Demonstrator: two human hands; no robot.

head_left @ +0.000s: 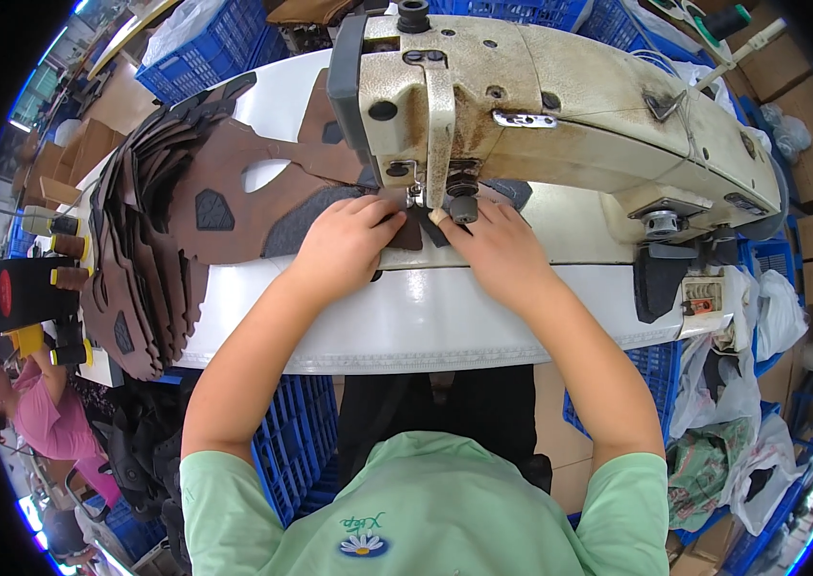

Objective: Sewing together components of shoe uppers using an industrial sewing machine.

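My left hand (354, 240) presses on a brown leather piece (243, 197) with black patches, its fingers curled down left of the sewing machine's presser foot (416, 197). Across from it, my right hand (493, 245) has its thumb and fingertips on a small black patch (433, 228) just right of the foot. A pale wrap covers one fingertip of that hand. The fingertips of both hands almost meet under the cream sewing machine (541, 96), whose head hides part of the right fingers. A small brown flap (408, 236) shows between the hands.
On the left end of the white table (426, 331) stands a thick row of brown leather pieces (138, 240). Thread spools (69, 278) line the left edge. A black piece (658, 283) lies at the right. Blue crates (293, 451) stand around; a person in pink (56, 413) sits at far left.
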